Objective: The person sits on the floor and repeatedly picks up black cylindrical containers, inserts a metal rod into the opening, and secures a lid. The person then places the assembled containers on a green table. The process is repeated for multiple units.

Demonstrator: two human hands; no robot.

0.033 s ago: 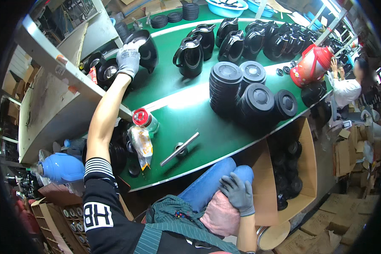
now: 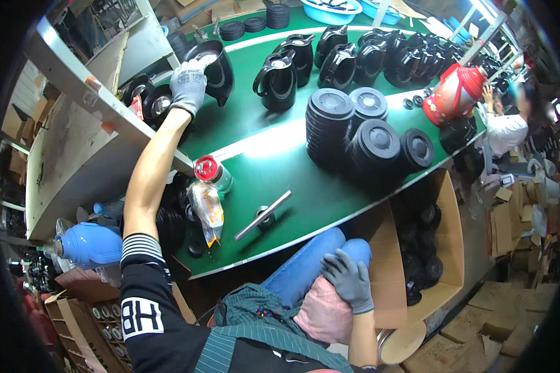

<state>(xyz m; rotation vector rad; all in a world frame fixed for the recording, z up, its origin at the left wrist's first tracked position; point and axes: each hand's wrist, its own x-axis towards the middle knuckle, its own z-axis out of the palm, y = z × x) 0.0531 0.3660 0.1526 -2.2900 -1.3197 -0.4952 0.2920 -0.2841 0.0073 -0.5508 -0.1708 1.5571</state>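
Out at the far left of the bench, my left hand (image 2: 188, 87), in a grey glove, is closed at the rim of a black jug (image 2: 220, 79). That jug is tilted, and my fingertips are partly hidden at its mouth. Beside my wrist lie more black round parts (image 2: 160, 104). My right hand (image 2: 350, 283), also gloved in grey, lies in my lap with its fingers stretched over a pink cloth (image 2: 320, 314) and my knee. Several black jugs (image 2: 279, 84) with handles stand upright right of the held one.
Stacks of black round lids (image 2: 330, 127) stand mid-bench. Nearer are a red-capped jar (image 2: 213, 173), a plastic packet (image 2: 206, 214) and a metal bar (image 2: 263, 216) on a round base. A red flask (image 2: 454, 96) and another person (image 2: 507, 130) are at right. An open carton (image 2: 445, 236) holds black parts.
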